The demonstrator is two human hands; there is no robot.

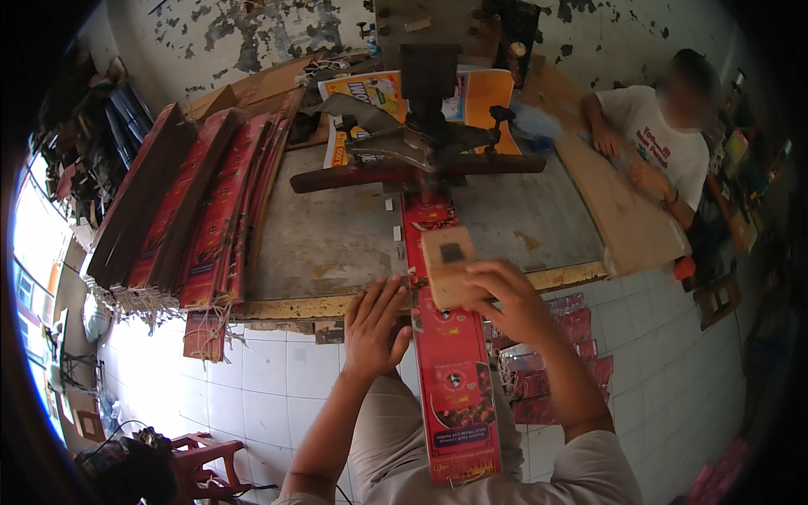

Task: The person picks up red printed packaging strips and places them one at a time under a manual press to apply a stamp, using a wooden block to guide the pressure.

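A long red printed strip (459,379) runs from beneath the dark metal press (425,139), over the table's front edge and down onto my lap. My left hand (375,324) lies with fingers stretched out at the table edge, just left of the strip, holding nothing. In my right hand (505,296) is a tan rectangular block (449,290) with a dark square mark on its face. My fingers grip its right side, and it covers part of the strip. Whether the block touches the strip I cannot tell. Two small pale pieces (398,232) lie left of the strip.
Stacks of red printed strips (206,227) with strings at their ends stand on the table's left side. Below the table's right front edge, more red pieces (564,370) lie on the tiled floor. A co-worker (665,151) sits at the far right beside a cardboard sheet (619,198).
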